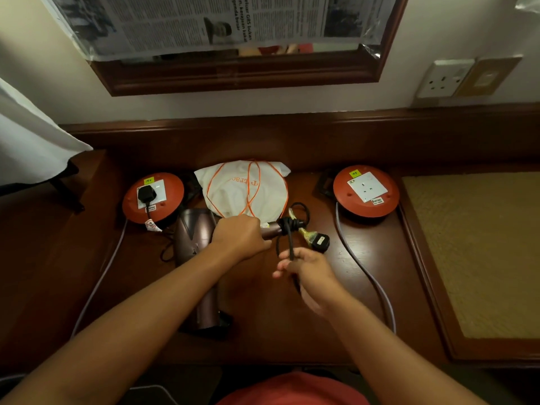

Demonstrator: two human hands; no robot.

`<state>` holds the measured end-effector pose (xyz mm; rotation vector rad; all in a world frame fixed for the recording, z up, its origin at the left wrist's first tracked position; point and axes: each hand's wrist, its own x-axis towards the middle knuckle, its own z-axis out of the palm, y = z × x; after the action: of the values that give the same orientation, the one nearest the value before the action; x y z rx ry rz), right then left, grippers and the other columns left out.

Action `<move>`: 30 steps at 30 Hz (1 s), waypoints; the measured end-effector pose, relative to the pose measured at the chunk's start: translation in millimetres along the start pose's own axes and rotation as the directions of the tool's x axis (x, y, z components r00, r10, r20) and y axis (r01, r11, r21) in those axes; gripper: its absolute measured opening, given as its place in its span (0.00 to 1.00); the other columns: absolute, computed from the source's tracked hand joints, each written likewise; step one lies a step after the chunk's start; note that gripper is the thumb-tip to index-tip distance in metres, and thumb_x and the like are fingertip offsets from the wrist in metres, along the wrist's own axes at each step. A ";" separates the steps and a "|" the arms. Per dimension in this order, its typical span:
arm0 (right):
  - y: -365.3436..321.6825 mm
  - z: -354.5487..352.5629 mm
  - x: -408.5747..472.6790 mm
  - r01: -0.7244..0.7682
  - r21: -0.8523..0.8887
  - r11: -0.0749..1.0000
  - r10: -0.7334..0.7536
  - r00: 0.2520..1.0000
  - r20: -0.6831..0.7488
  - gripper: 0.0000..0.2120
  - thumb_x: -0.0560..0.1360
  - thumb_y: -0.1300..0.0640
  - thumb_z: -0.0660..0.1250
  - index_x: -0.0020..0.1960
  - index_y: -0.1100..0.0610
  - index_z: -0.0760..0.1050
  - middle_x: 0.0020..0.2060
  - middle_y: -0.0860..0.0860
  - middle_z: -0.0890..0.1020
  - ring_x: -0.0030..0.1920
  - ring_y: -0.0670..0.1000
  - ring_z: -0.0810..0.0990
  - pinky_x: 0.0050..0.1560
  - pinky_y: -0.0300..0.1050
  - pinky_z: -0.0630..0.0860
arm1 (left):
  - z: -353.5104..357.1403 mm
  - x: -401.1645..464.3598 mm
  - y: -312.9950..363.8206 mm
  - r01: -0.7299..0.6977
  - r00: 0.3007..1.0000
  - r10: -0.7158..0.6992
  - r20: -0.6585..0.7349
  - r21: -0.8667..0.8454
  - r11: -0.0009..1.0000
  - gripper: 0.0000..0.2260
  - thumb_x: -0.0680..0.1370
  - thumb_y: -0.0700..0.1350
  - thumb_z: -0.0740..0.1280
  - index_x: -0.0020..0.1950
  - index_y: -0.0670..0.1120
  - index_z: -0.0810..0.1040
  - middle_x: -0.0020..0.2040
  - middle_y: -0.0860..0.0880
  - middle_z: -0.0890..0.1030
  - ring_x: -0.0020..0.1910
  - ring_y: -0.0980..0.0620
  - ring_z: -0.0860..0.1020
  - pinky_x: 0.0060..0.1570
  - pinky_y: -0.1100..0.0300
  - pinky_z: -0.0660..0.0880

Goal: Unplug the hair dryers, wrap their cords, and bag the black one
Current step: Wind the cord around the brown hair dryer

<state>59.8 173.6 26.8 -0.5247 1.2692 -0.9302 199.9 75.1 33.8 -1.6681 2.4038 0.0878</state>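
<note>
Nearest, a bronze hair dryer [201,276] lying on the dark wood surface [292,331], barrel toward the viewer, partly under the left forearm. Just right of that dryer, right hand [309,273] with fingers [287,260] pinched on a black cord [290,238] that rises to coils wound around a second handle [271,228]. Past the bronze dryer's far end, left hand [239,236] clenched over that second dryer, body hidden, colour hard to tell, perhaps also bronze. Freed black plug [320,241] dangling beside the coils, right of the left hand. Behind both hands, white drawstring bag [245,191] with orange cord, flat on the surface. Left of the bag, red socket reel [153,197] with a black plug [146,194] seated in it. Right of the bag, a second red reel [366,190], socket bare. Beyond, on the wall, a wood-framed mirror [242,74] covered with newspaper [190,21].
</note>
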 end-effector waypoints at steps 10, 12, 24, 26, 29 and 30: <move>21.4 -18.9 2.5 -0.211 0.281 0.936 0.104 0.930 0.354 0.15 0.82 0.53 0.55 0.64 0.57 0.72 0.30 0.51 0.68 0.27 0.47 0.62 0.29 0.41 0.63 | -21.8 -0.2 3.9 -0.018 0.999 0.013 -0.036 -0.143 0.990 0.18 0.72 0.65 0.64 0.42 0.50 0.71 0.41 0.49 0.77 0.42 0.47 0.76 0.38 0.58 0.66; 24.4 -21.4 7.6 -0.232 0.304 0.924 0.097 0.911 0.400 0.16 0.80 0.56 0.56 0.64 0.60 0.72 0.31 0.52 0.70 0.28 0.47 0.64 0.31 0.41 0.65 | -26.6 -1.7 5.8 -0.039 0.999 0.035 -0.030 -0.159 0.986 0.18 0.72 0.65 0.64 0.42 0.50 0.71 0.41 0.49 0.77 0.45 0.45 0.78 0.38 0.57 0.66; 28.4 -23.1 24.8 -0.221 -0.122 0.968 0.251 0.894 0.372 0.27 0.74 0.34 0.55 0.41 0.58 0.75 0.26 0.50 0.63 0.24 0.47 0.58 0.26 0.37 0.59 | -41.3 -12.9 -3.7 -0.084 0.996 0.084 -0.007 -0.201 0.976 0.15 0.71 0.62 0.66 0.39 0.51 0.73 0.37 0.51 0.77 0.41 0.47 0.77 0.38 0.57 0.68; 35.3 -23.8 26.9 -0.259 -0.010 0.966 0.238 0.873 0.425 0.21 0.76 0.41 0.58 0.45 0.60 0.75 0.28 0.50 0.65 0.25 0.47 0.62 0.27 0.39 0.62 | -40.6 -16.1 -5.7 -0.082 0.996 0.085 0.010 -0.206 0.975 0.15 0.70 0.61 0.67 0.40 0.50 0.75 0.38 0.50 0.78 0.41 0.47 0.77 0.38 0.57 0.70; 43.3 -25.7 28.4 -0.267 0.031 0.963 0.224 0.861 0.457 0.17 0.77 0.47 0.59 0.48 0.62 0.74 0.30 0.51 0.68 0.28 0.47 0.65 0.30 0.40 0.65 | -38.6 -21.8 -6.3 -0.110 0.991 0.123 0.047 -0.216 0.970 0.14 0.70 0.60 0.67 0.41 0.49 0.76 0.37 0.50 0.78 0.40 0.48 0.77 0.39 0.57 0.72; 43.1 -27.1 28.4 -0.253 -0.010 0.967 0.231 0.866 0.443 0.17 0.77 0.47 0.59 0.47 0.62 0.74 0.30 0.50 0.69 0.27 0.47 0.65 0.30 0.40 0.65 | -37.9 -23.5 -6.1 -0.126 0.987 0.144 0.065 -0.221 0.967 0.14 0.70 0.60 0.67 0.41 0.49 0.76 0.37 0.50 0.78 0.40 0.48 0.77 0.40 0.56 0.74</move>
<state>47.3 178.0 -29.9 -0.4903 0.8709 -0.5836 208.1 88.0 76.1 -1.5482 2.5196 0.4458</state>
